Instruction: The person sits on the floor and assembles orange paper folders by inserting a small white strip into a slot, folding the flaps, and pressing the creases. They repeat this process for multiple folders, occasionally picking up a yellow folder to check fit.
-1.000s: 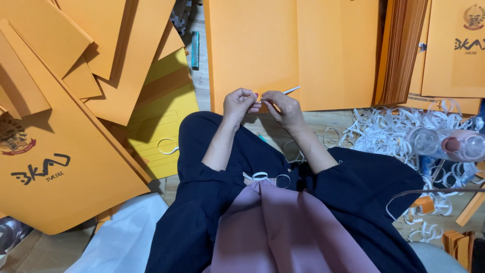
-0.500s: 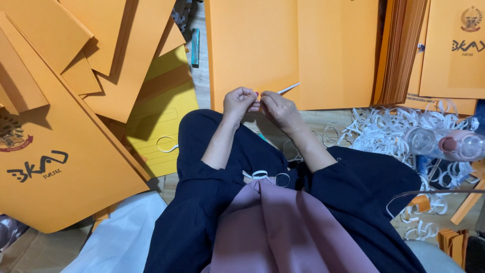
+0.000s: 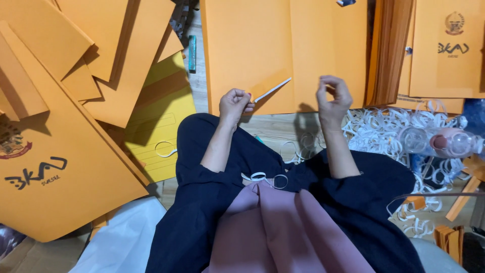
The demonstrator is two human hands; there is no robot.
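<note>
My left hand (image 3: 234, 105) pinches a small orange paper piece (image 3: 268, 88) with a white strip along its edge, held over my lap. Raised to the right, my right hand (image 3: 333, 101) has its thumb and forefinger pinched together; whether a thin strip is between them cannot be told. Both hands hover in front of a large orange paper sheet (image 3: 262, 45) lying on the floor. My legs in dark trousers (image 3: 222, 167) and a mauve cloth (image 3: 283, 227) fill the lower middle.
Orange printed envelopes (image 3: 55, 167) lie at the left, a yellow folder (image 3: 161, 121) beside them. A stack of orange sheets (image 3: 389, 50) stands at the right. Curled white paper strips (image 3: 384, 131) and a clear plastic bottle (image 3: 439, 142) cover the floor at right.
My hands, which were together on the small orange piece, have parted: the right hand has pulled away to the right while the left still holds the piece.
</note>
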